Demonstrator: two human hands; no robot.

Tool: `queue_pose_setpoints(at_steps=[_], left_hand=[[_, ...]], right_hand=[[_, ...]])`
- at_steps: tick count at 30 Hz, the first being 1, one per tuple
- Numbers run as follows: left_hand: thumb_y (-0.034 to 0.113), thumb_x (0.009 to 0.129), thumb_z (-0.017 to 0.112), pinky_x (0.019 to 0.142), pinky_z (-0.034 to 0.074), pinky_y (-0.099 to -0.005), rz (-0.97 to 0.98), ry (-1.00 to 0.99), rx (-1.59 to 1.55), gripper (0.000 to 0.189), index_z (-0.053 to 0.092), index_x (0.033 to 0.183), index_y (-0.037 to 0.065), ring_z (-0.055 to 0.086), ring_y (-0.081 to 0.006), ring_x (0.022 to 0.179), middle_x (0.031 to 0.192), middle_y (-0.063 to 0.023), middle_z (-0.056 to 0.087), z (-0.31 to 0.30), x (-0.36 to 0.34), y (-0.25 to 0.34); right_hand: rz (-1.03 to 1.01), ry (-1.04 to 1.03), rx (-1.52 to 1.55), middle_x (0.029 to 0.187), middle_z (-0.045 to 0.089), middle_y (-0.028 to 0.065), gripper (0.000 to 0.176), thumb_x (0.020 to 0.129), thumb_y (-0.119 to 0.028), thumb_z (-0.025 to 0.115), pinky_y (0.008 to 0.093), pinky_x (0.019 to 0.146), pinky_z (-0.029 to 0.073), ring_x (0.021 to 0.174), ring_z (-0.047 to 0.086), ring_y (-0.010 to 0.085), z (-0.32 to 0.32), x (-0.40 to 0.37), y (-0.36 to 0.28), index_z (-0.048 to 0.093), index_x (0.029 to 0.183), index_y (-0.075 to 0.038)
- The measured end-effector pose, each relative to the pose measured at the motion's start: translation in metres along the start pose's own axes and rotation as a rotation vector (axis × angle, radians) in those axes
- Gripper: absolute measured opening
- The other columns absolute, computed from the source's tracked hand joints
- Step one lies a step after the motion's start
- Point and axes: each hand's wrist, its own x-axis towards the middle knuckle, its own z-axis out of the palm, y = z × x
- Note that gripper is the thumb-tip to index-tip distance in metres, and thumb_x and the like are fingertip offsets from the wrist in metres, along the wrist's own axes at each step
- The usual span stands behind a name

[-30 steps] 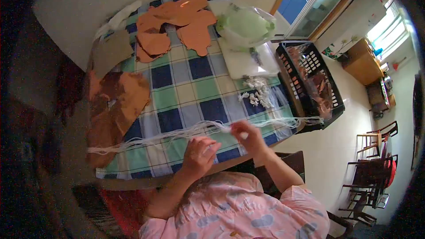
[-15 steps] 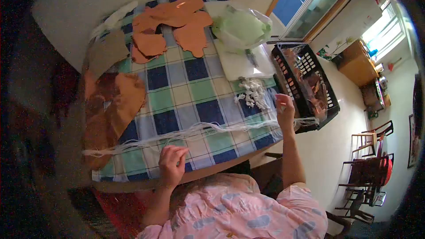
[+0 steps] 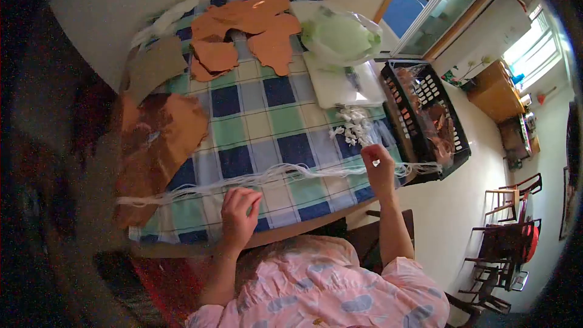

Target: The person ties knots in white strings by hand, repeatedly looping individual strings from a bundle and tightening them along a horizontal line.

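White cords (image 3: 267, 176) are stretched beyond the loosely parted left hand (image 3: 240, 214); beyond the right hand (image 3: 378, 169), its fingertips pinched together, white pieces (image 3: 353, 126) are clustered.

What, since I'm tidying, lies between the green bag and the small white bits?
The head view shows a flat white item between the green bag and white bits.

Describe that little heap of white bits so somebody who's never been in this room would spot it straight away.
Start at the checked cloth and find the black crate by its right edge. Just left of the crate lies the heap of white bits. It's a loose cluster of short, crumpled pieces, unlike the long white strands stretched across the cloth.
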Motion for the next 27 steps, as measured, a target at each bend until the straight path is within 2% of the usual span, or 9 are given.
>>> queue_pose_setpoints(at_steps=[6,8,14,15,17,20,22,25,27], left_hand=[[0.003,0.067,0.066,0.074,0.044,-0.0367,0.08,-0.065,0.014,0.012,0.061,0.077,0.007,0.053,-0.0258,0.083,0.08,-0.006,0.057,0.025,0.013,-0.007],[0.005,0.067,0.066,0.074,0.044,-0.0369,0.128,-0.078,0.038,0.012,0.061,0.077,0.007,0.053,-0.0258,0.083,0.08,-0.0057,0.056,0.035,0.023,-0.007],[0.006,0.069,0.064,0.073,0.043,-0.0381,0.156,-0.174,0.042,0.01,0.061,0.079,0.007,0.053,-0.0276,0.083,0.084,-0.0064,0.054,0.05,0.05,0.006],[0.006,0.07,0.063,0.071,0.044,-0.0378,0.147,-0.144,0.037,0.01,0.06,0.079,0.007,0.054,-0.028,0.082,0.084,-0.007,0.054,0.056,0.05,-0.003],[0.006,0.072,0.063,0.067,0.045,-0.0371,0.108,-0.121,-0.022,0.008,0.059,0.079,0.006,0.055,-0.029,0.079,0.084,-0.0083,0.053,0.056,0.057,-0.004],[0.007,0.075,0.061,0.061,0.046,-0.036,0.039,-0.14,-0.142,0.006,0.057,0.078,0.006,0.057,-0.0292,0.073,0.082,-0.0098,0.052,0.035,0.065,0.017],[0.008,0.077,0.061,0.058,0.046,-0.0351,0.071,-0.157,-0.172,0.006,0.055,0.076,0.005,0.058,-0.027,0.069,0.079,-0.01,0.053,0.028,0.064,0.025],[0.011,0.084,0.056,0.062,0.049,-0.0337,-0.196,-0.284,-0.452,0.008,0.051,0.082,0.004,0.061,-0.0229,0.075,0.084,-0.0107,0.059,0.025,0.057,0.012],[0.014,0.089,0.051,0.064,0.051,-0.0332,-0.455,-0.295,-0.904,0.009,0.048,0.087,0.006,0.062,-0.0219,0.074,0.093,-0.0126,0.061,0.013,0.064,0.006]], right_hand=[[-0.172,-0.335,0.139,0.075,0.056,0.0088,0.008,0.074,0.002,0.062,0.0292,0.063,0.045,0.068,0.057,0.0209,0.029,-0.011,-0.049,0.06,0.08,-0.003],[-0.109,-0.331,0.153,0.076,0.056,0.0085,0.007,0.074,0.001,0.063,0.0294,0.064,0.045,0.072,0.058,0.0214,0.047,-0.017,-0.055,0.06,0.08,-0.002],[-0.171,-0.335,0.266,0.093,0.057,0.0105,0.029,0.072,0.008,0.056,0.0293,0.078,0.046,0.089,0.058,0.0223,0.087,-0.021,-0.05,0.054,0.1,-0.002],[-0.152,-0.442,0.407,0.109,0.054,0.0098,0.044,0.071,0.008,0.053,0.0301,0.085,0.044,0.098,0.057,0.0222,0.093,-0.023,-0.052,0.048,0.113,-0.003],[-0.11,-0.492,0.8,0.112,0.053,0.0067,0.052,0.07,0.007,0.056,0.0292,0.087,0.043,0.099,0.055,0.0192,0.106,-0.024,-0.068,0.045,0.12,-0.004],[0.036,-0.649,1.096,0.108,0.055,0.0076,0.044,0.075,-0.008,0.063,0.029,0.092,0.039,0.106,0.05,0.0164,0.119,-0.027,-0.073,0.047,0.116,0.001],[0.058,-0.679,0.95,0.102,0.057,0.0056,0.036,0.079,-0.013,0.062,0.0282,0.09,0.04,0.101,0.052,0.0143,0.142,-0.033,-0.044,0.051,0.11,0.001],[0.185,-0.75,0.949,0.094,0.058,0.0021,0.022,0.084,-0.012,0.055,0.0256,0.083,0.041,0.092,0.052,0.0108,0.14,-0.03,-0.051,0.054,0.103,0.0],[0.197,-0.778,1.003,0.09,0.057,0.001,0.014,0.087,-0.009,0.051,0.0243,0.079,0.041,0.087,0.052,0.0093,0.137,-0.026,-0.055,0.054,0.098,-0.001]])
